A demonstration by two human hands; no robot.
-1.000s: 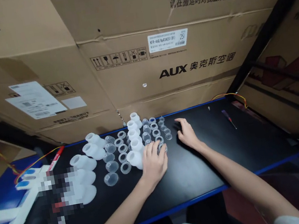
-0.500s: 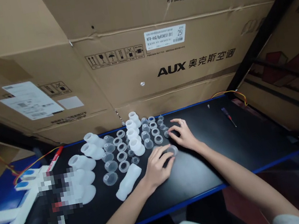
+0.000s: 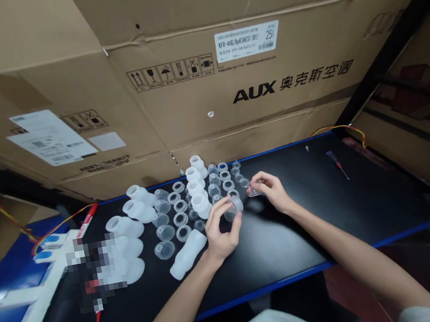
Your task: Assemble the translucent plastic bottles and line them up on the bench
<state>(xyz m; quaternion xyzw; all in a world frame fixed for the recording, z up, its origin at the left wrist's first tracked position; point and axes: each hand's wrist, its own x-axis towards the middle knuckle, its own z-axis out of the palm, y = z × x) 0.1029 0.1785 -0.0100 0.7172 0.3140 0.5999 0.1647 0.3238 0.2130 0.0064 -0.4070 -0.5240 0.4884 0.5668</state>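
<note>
My left hand point(image 3: 222, 229) is closed around a clear plastic cap point(image 3: 233, 209) with a ridged rim, lifted above the black tabletop. Between the fingertips of my right hand point(image 3: 270, 190) is a small clear teat point(image 3: 254, 192), a short way to the right of the cap. Just beyond stands a row of clear teats point(image 3: 238, 178), with screw rings point(image 3: 228, 185) and clear domed caps point(image 3: 214, 190) beside it. White frosted bottles point(image 3: 200, 206) stand upright left of these. One frosted bottle point(image 3: 189, 254) lies on its side near my left forearm.
More screw rings point(image 3: 183, 233), domed caps point(image 3: 164, 250) and frosted bottles point(image 3: 125, 228) are set out at the left. A white power strip point(image 3: 36, 303) with cables lies at the left edge. A screwdriver point(image 3: 337, 164) rests far right. Large cardboard boxes point(image 3: 193, 131) wall the back.
My right hand has picked a teat from the row and drawn it nearer. The left hand has raised the cap and turned it toward the right hand. The camera view has shifted slightly.
</note>
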